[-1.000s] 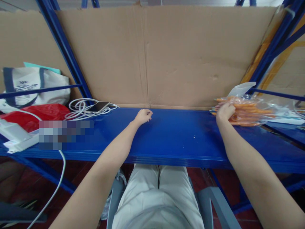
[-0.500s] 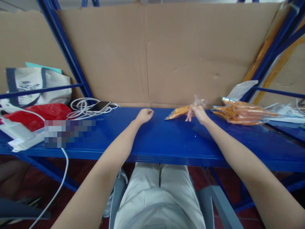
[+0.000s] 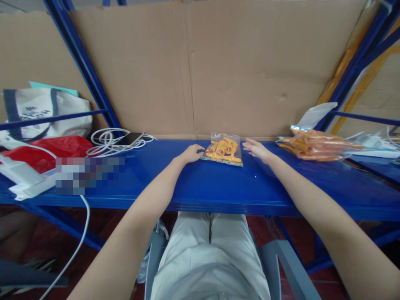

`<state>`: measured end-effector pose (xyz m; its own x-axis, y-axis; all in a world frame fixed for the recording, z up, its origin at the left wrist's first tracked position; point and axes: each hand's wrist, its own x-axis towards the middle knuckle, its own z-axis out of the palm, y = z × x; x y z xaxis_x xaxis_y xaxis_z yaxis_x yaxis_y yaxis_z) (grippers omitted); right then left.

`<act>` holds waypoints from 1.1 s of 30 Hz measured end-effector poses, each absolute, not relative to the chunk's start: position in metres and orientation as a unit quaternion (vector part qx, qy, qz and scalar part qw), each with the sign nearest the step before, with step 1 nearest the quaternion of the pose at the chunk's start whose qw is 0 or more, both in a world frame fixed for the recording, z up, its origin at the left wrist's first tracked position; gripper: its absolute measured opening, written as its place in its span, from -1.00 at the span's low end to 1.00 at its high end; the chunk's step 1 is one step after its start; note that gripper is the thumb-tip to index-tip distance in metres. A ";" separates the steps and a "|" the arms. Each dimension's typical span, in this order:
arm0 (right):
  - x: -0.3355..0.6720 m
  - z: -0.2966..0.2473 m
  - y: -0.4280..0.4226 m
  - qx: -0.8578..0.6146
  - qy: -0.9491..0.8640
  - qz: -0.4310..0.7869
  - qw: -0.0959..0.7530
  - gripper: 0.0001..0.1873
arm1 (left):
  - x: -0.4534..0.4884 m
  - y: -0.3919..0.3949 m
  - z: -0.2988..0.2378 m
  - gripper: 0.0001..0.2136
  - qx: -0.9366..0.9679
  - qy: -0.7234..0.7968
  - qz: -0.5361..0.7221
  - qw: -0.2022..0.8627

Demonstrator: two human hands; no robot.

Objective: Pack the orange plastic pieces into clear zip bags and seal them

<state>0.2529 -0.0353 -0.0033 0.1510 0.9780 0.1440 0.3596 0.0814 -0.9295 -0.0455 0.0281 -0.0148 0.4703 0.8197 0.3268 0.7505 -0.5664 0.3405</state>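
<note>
A clear plastic bag (image 3: 222,151) with orange pieces inside, some with round openings, lies on the blue shelf top in front of me. At its left edge is my left hand (image 3: 192,154), fingertips reaching to the plastic, with finger and thumb a little apart. To the right of the bag, my right hand (image 3: 258,151) is open, its fingers stretched out and holding nothing. A small gap separates it from the plastic.
More bagged orange pieces (image 3: 312,146) lie at the right by the blue post. On the left are a coiled white cable (image 3: 104,141), a phone (image 3: 133,138), a red bag (image 3: 70,148), a white power strip (image 3: 31,183) and a canvas tote (image 3: 68,110). Cardboard (image 3: 250,71) stands behind.
The bag of orange pieces has moved left from my right hand and now lies flat between both hands. My right hand has let go and opened; the left fingers have loosened from a curl.
</note>
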 end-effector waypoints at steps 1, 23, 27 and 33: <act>0.254 -0.004 -0.035 -0.602 -0.611 0.274 0.435 -0.36 | -0.046 0.027 -0.014 -0.77 0.855 0.456 0.237 0.074; 0.237 -0.003 -0.047 -0.487 -0.853 -0.025 0.183 -0.22 | -0.025 0.015 -0.015 -0.92 0.890 0.328 0.317 0.021; 0.233 0.001 -0.049 -0.478 -0.858 -0.041 0.181 -0.23 | -0.022 0.009 -0.012 -0.94 0.858 0.378 0.347 0.015; 0.227 0.003 -0.054 -0.488 -0.854 -0.101 0.152 -0.52 | -0.024 0.004 -0.005 -0.95 0.837 0.396 0.376 -0.028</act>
